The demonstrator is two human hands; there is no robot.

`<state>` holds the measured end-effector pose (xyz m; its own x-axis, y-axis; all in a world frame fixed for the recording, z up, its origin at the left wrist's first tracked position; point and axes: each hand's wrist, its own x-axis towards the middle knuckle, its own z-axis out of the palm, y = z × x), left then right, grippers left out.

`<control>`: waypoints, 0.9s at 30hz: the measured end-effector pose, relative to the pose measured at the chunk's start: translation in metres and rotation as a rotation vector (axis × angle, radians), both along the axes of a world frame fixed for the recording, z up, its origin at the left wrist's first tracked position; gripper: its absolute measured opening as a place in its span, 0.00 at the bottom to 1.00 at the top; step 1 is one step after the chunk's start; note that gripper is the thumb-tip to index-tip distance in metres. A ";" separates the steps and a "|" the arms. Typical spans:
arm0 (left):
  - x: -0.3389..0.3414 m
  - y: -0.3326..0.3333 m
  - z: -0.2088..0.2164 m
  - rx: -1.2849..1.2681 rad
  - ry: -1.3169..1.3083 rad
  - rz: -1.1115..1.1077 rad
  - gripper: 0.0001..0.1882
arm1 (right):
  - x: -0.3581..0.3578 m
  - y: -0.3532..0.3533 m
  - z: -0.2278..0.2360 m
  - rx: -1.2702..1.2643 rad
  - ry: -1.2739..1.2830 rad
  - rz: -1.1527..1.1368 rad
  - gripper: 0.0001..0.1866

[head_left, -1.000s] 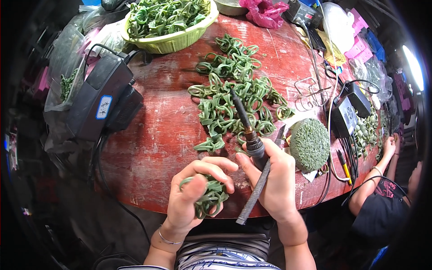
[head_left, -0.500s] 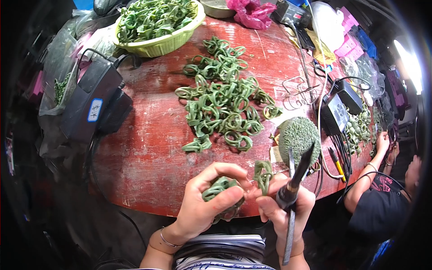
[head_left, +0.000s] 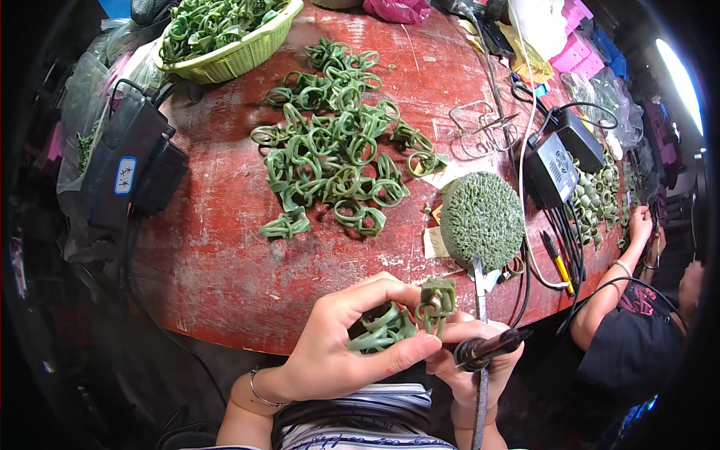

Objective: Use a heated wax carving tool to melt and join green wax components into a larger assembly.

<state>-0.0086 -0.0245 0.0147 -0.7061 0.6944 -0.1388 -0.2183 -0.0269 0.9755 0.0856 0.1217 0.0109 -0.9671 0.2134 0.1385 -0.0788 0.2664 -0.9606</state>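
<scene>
My left hand curls round several green wax-like rings, which show between its thumb and fingers. Its fingertips meet one more green ring with a squarish top, held upright where both hands come together. My right hand grips a dark pen-shaped tool like a soldering iron and a long flat metal blade. Part of the right fingers is hidden behind the tool. Just beyond the blade's tip sits a round green block with a rough, crumbly top.
A loose pile of green rings covers the middle of the red table. A yellow-green basket of rings stands far left, near a black device. Cables, power boxes and a co-worker's arm are on the right.
The view has shifted, so the table things sit further left. My hands have come together at the upright ring, and the dark tool has tipped from upright to pointing right.
</scene>
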 end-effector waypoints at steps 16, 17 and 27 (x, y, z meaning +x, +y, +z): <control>0.004 0.014 -0.001 -0.075 0.441 0.122 0.17 | 0.015 -0.011 -0.003 -0.216 -0.095 -0.361 0.30; 0.004 0.015 -0.001 -0.076 0.439 0.120 0.17 | 0.017 -0.011 -0.003 -0.218 -0.097 -0.363 0.30; 0.008 0.016 -0.012 -0.064 0.343 0.133 0.18 | 0.043 0.013 -0.022 0.209 -0.093 -0.343 0.23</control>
<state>-0.0006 -0.0089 0.0029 -0.8026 0.5910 0.0812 0.1230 0.0306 0.9919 0.1285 0.1351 -0.0110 -0.8554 0.5019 0.1281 0.1332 0.4523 -0.8819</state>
